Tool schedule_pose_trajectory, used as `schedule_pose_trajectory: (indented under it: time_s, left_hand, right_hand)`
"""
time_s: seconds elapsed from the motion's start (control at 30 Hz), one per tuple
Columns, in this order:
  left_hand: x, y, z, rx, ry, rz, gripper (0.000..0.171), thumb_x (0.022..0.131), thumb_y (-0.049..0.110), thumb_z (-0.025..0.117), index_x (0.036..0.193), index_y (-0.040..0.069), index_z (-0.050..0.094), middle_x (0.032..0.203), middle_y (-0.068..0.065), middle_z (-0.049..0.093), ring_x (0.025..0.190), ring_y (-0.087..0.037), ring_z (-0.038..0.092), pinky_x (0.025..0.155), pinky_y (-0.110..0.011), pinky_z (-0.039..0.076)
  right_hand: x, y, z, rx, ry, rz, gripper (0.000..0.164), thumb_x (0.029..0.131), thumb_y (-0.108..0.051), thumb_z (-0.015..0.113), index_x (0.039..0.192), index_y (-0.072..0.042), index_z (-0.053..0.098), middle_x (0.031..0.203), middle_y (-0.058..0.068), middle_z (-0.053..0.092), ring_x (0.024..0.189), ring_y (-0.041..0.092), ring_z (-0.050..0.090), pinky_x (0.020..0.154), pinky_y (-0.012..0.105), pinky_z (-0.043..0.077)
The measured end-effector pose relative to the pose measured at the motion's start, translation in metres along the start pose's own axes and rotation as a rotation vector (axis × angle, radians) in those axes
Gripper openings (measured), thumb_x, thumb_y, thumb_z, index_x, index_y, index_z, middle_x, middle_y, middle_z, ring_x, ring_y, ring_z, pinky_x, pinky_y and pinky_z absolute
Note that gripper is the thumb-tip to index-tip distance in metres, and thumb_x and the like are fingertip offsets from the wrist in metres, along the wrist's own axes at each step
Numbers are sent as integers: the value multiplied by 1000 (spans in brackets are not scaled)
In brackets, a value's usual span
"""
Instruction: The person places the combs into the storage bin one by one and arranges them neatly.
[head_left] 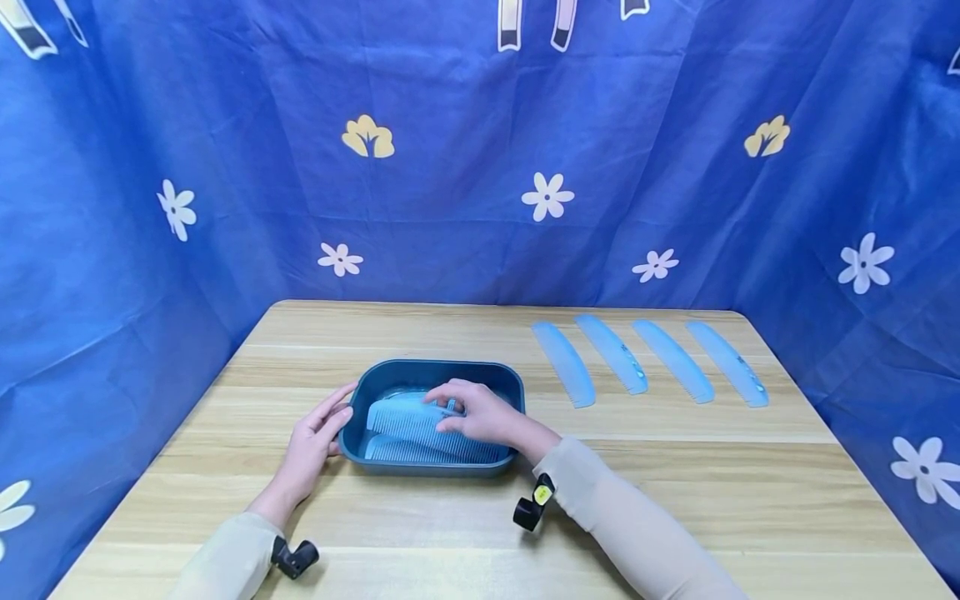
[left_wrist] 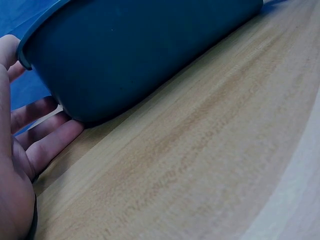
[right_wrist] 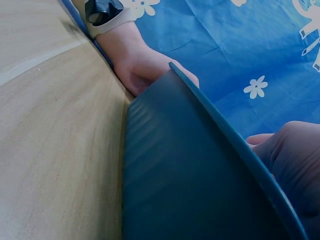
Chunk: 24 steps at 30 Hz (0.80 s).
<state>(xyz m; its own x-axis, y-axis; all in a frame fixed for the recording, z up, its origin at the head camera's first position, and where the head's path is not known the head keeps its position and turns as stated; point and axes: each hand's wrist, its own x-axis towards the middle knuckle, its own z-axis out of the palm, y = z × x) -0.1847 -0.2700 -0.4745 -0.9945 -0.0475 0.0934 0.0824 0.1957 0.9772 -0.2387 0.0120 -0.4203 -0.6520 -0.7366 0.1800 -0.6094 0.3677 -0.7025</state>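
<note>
Pale sleeves (head_left: 637, 525) come in closest in the head view, black mounts (head_left: 534, 504) at the cuffs, over a wood-grained table (head_left: 420, 542). I see the left hand (head_left: 303, 446) spread at the left end of a dark blue bin (head_left: 431, 468), touching it without clenching. The right hand (head_left: 483, 412) dips inside, fingers bent over at least two light blue combs (head_left: 397, 421); I can't tell whether it pinches one. Four more combs (head_left: 564, 363) lie slanted in a row to the bin's right.

By the left wrist, straight lower fingers meet the bin's bottom corner, with another digit at the rim.

By the right wrist, the bin's wall partly hides the right hand, so its grip can't be read; the left hand shows at the far end.
</note>
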Motion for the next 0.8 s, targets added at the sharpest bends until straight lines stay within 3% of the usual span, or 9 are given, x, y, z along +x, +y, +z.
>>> schedule_pose_trajectory:
  time_s: [0.47,0.8]
  left_hand:
    - [1,1,-1,-16,-11,0,49,98,32,48,143,17,38,130,-21,41,90,-10,60,64,-29,55]
    - [1,-1,-1,-3,-3,-6,48,97,35,49,142,19,41,126,-17,43,90,-10,59,64,-29,55]
  right_hand:
    - [3,-1,5,-81,-146,33,33,88,-16,64,121,-18,60,103,-5,58,83,6,52,73,18,45]
    - [3,-4,7,-229,-143,55,32,89,-20,64,121,-18,61,95,-8,55,86,6,50,77,21,44]
